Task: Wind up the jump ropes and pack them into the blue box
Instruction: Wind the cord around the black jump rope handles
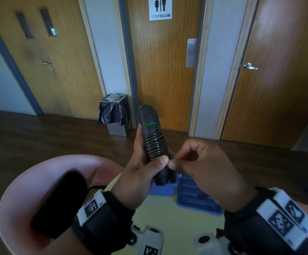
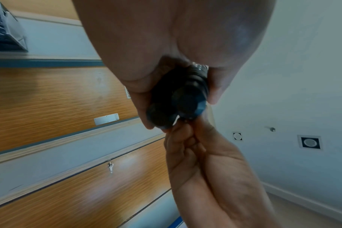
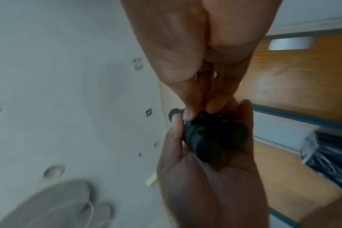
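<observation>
Wrist-worn cameras frame your two hands, finishing the wind on one jump rope above the tabletop (image 1: pixel 177 225).

Your left hand (image 1: pixel 140 173) is clenched round the paired black handles (image 1: pixel 150 129), held upright, thumb pressing the lowest coil; your right hand (image 1: pixel 199 166) pinches the loose end of the cord (image 1: pixel 155 146) just beside that thumb. Judged step: securing the final turn. The next move probably calls for tucking the end under a coil without slackening the wrap, then lowering the bundle into the blue box (image 1: pixel 163 189) below, beside its blue lid (image 1: pixel 195 197). Count: two hands, two handles, one wound rope, one box, one lid; three wooden doors and one lined bin (image 1: pixel 113 111) stand beyond.
</observation>
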`<control>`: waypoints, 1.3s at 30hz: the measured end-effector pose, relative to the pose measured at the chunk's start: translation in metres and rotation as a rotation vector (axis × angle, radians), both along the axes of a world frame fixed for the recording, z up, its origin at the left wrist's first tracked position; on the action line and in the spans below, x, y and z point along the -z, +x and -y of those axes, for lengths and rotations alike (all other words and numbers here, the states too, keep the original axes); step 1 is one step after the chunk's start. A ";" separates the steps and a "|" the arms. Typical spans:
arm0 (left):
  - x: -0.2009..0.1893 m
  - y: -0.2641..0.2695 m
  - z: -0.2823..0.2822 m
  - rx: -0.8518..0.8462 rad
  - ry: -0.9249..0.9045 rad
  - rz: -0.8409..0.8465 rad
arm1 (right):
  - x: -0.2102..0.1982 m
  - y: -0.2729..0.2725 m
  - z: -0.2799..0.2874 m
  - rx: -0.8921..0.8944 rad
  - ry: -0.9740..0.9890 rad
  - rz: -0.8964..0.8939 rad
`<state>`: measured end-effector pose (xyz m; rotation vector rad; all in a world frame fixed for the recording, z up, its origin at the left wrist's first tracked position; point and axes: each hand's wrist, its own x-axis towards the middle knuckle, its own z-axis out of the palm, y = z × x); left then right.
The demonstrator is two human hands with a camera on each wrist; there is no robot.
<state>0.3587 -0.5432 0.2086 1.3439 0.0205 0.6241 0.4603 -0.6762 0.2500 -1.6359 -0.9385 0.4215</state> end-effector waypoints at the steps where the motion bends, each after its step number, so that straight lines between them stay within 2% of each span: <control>1: 0.000 0.000 0.000 -0.010 0.015 -0.017 | 0.001 -0.001 -0.001 0.010 -0.011 -0.039; 5: 0.003 0.002 -0.004 -0.040 0.030 -0.026 | 0.007 -0.002 -0.008 -0.012 -0.079 -0.107; 10: 0.006 0.008 -0.007 0.025 -0.109 0.013 | 0.009 0.002 -0.011 -0.044 -0.265 0.271; 16: 0.010 0.015 -0.014 0.067 -0.171 0.030 | 0.017 0.006 -0.012 -0.075 -0.178 0.209; 27: 0.023 0.038 -0.004 0.141 -0.276 -0.019 | 0.032 0.020 -0.017 0.006 -0.061 0.219; 30: 0.025 0.041 -0.005 0.161 -0.316 -0.029 | 0.039 0.029 -0.018 0.049 -0.106 0.132; 33: 0.030 0.046 -0.009 0.177 -0.341 -0.024 | 0.047 0.040 -0.019 0.018 -0.211 0.016; 35: 0.036 0.051 -0.010 0.166 -0.333 -0.044 | 0.054 0.043 -0.021 -0.041 -0.235 -0.217; 37: 0.041 0.055 -0.010 0.142 -0.311 -0.094 | 0.059 0.043 -0.023 -0.139 -0.135 -0.546; 39: 0.045 0.057 -0.012 0.092 -0.271 -0.163 | 0.064 0.043 -0.021 -0.204 -0.042 -0.773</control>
